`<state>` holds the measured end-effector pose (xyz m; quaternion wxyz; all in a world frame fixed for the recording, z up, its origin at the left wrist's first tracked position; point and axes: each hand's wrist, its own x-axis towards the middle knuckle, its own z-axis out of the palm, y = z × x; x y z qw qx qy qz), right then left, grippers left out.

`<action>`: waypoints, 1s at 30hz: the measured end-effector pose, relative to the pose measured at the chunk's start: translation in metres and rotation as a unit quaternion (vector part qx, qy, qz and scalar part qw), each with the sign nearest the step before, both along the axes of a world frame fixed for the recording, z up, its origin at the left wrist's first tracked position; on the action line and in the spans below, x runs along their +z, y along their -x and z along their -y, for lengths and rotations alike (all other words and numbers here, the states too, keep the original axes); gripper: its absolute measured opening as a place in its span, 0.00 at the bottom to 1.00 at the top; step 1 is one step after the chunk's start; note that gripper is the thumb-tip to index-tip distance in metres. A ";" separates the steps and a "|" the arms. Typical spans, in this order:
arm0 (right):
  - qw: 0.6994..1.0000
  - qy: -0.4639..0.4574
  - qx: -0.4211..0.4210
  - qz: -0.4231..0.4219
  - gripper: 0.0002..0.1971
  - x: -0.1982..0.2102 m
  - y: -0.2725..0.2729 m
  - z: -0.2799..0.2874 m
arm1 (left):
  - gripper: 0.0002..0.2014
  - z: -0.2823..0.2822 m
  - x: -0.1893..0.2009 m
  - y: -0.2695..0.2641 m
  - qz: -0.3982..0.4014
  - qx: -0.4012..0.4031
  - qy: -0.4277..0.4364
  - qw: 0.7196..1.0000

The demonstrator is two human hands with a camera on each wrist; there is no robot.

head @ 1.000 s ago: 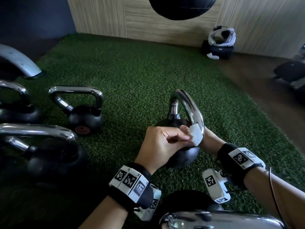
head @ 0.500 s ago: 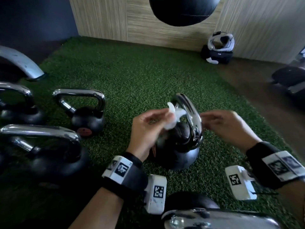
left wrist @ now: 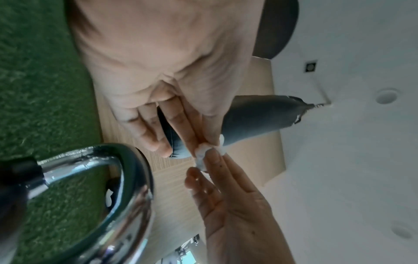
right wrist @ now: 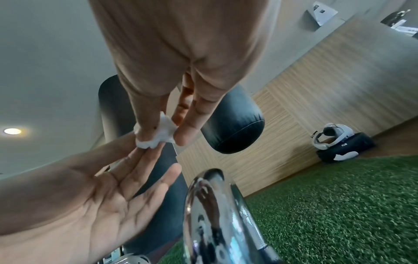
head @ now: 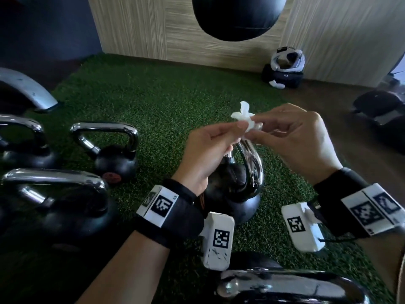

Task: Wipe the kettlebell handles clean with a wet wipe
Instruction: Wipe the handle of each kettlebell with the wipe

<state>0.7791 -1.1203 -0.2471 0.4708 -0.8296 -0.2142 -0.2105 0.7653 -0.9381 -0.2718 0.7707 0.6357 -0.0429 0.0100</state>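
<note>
Pinching a small crumpled white wet wipe (head: 245,119) w/ fingertips, left hand (head: 210,150) & right hand (head: 293,139) meet above the black kettlebell's shiny chrome handle (head: 252,165).

- Both hands, left hand (head: 208,148) and right hand (head: 300,137), meet above the kettlebell (head: 236,185), pinching the wet wipe (head: 246,119); its chrome handle (head: 252,163) lies bare just below them.
- Left of it, open green turf (head: 153,102), then three more kettlebells (head: 114,156) crowding the left edge.
- Another chrome handle (head: 285,286) blocks the near side.
- A black punching bag (head: 238,16) hangs overhead at the far side.
- Right of the kettlebell the turf lies open.
</note>
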 end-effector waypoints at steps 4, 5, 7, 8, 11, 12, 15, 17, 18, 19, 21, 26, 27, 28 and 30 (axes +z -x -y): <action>0.999 -0.012 -0.031 -0.024 0.11 -0.014 -0.008 0.007 | 0.11 -0.001 -0.004 0.001 0.038 -0.018 -0.069 0.997; 0.998 -0.015 -0.043 -0.032 0.10 -0.018 -0.011 0.011 | 0.10 -0.001 -0.008 -0.001 0.047 -0.010 -0.101 0.994; 0.996 -0.038 -0.063 -0.052 0.09 -0.028 -0.015 0.019 | 0.15 -0.004 -0.019 -0.006 0.050 0.016 -0.215 0.975; 0.994 -0.062 -0.069 -0.066 0.09 -0.033 -0.016 0.023 | 0.21 -0.006 -0.026 -0.007 0.035 0.013 -0.294 0.955; 0.981 -0.121 -0.095 -0.114 0.13 -0.048 -0.020 0.035 | 0.55 -0.003 -0.060 -0.008 -0.017 -0.125 -0.488 0.864; 0.977 -0.129 -0.105 -0.132 0.14 -0.054 -0.023 0.039 | 0.66 0.004 -0.073 -0.006 -0.022 -0.161 -0.514 0.842; 0.969 -0.148 -0.113 -0.163 0.12 -0.068 -0.031 0.046 | 0.77 0.037 -0.118 -0.002 -0.005 -0.100 -0.562 0.821; 0.965 -0.160 -0.112 -0.175 0.10 -0.076 -0.036 0.047 | 0.69 0.052 -0.129 -0.002 -0.001 -0.015 -0.550 0.835; 0.964 -0.161 -0.111 -0.182 0.10 -0.080 -0.038 0.047 | 0.64 0.054 -0.131 -0.005 0.012 0.017 -0.547 0.837; 0.963 -0.159 -0.109 -0.188 0.09 -0.084 -0.040 0.047 | 0.59 0.053 -0.132 -0.007 0.032 0.038 -0.548 0.835; 0.962 -0.155 -0.104 -0.198 0.10 -0.092 -0.045 0.046 | 0.53 0.049 -0.134 -0.014 0.055 0.040 -0.551 0.832; 0.945 -0.185 -0.104 -0.247 0.14 -0.110 -0.062 0.035 | 0.54 0.033 -0.143 -0.030 0.111 0.002 -0.526 0.843; 0.942 -0.191 -0.108 -0.256 0.16 -0.114 -0.065 0.032 | 0.53 0.024 -0.146 -0.038 0.132 -0.016 -0.521 0.843; 0.939 -0.198 -0.112 -0.259 0.18 -0.117 -0.067 0.029 | 0.51 0.014 -0.147 -0.045 0.147 -0.041 -0.508 0.848; 0.939 -0.206 -0.120 -0.248 0.19 -0.119 -0.070 0.021 | 0.45 -0.001 -0.141 -0.050 0.164 -0.089 -0.471 0.862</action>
